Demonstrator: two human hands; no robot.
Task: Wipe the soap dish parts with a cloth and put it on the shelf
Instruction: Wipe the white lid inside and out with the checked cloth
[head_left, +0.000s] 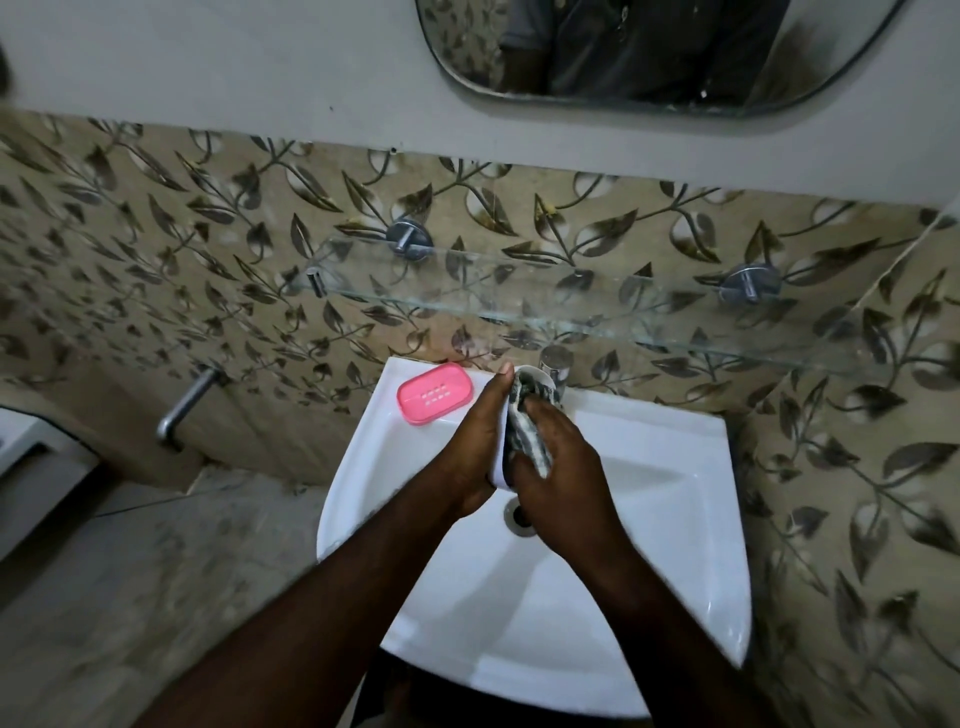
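**Desk:** What do you have?

**Operator:** Over the white sink (649, 452), my left hand (475, 447) is closed around the white soap dish base (500, 467), tipped on edge. My right hand (558, 457) presses a grey checked cloth (524, 415) into its hollow, fingers (540, 410) curled tight on the fabric.

**Desk:** And the other part?

**Operator:** The pink slotted tray (435, 393) lies on the sink's back-left rim, just beside my left hand, not on the glass shelf (519, 291) above.

**Desk:** Risks?

**Operator:** I judge the base could slip into the basin if wet. My left wrist could nudge the pink tray off the rim. The shelf is transparent, so I might misjudge its edge.
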